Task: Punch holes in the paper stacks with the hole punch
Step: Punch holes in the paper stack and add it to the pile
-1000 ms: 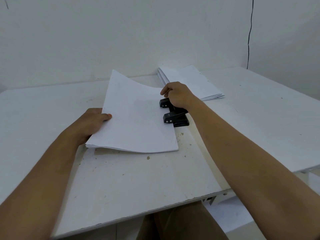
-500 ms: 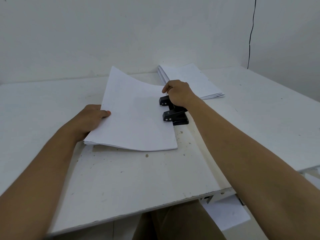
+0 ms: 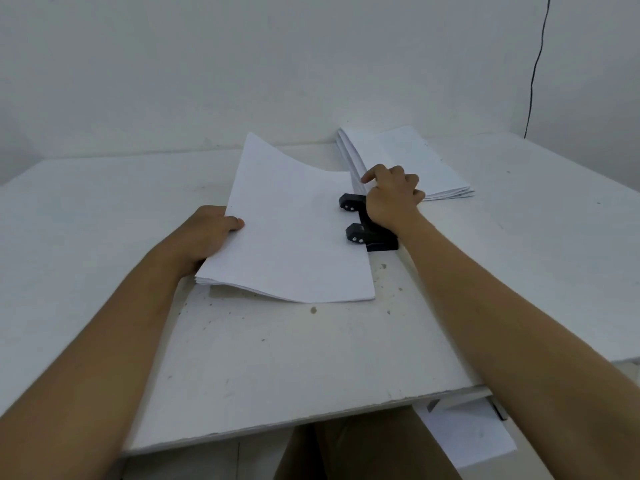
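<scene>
A white paper stack lies on the white table, its right edge tucked into the black hole punch. My left hand grips the stack's left edge, thumb on top, and that side is lifted and bowed. My right hand rests on top of the punch with curled fingers, covering its handle. A second paper stack lies behind the punch at the back.
The table meets a white wall at the back. A thin black cable hangs down the wall at the right. Below the table's front edge a loose sheet lies on the floor.
The stack's far left corner has risen a little in my left hand. My right hand stays on the punch, barely shifted.
</scene>
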